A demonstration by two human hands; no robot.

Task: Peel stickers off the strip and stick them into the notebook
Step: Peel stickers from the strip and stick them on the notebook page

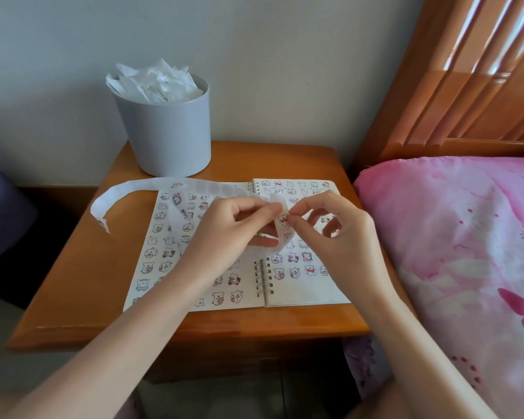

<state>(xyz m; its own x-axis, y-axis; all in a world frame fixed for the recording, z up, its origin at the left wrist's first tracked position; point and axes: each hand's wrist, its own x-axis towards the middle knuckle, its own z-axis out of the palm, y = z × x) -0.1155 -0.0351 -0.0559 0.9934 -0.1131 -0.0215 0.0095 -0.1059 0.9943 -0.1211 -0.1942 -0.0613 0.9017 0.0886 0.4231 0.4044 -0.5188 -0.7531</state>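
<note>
An open spiral notebook [303, 294] lies on a wooden bedside table [82, 285], both pages covered with several small bear stickers. A long white sticker strip [124, 190] curls from the table's left side over the notebook up to my hands. My left hand [227, 234] pinches the strip above the notebook's middle. My right hand [342, 234] has thumb and forefinger closed on the edge of a bear sticker with a red scarf [283, 219] that sits on the strip.
A grey bin [167, 131] stuffed with crumpled white backing paper stands at the table's back left, against the wall. A bed with a pink cover [454, 246] and a wooden headboard [454, 86] borders the table on the right.
</note>
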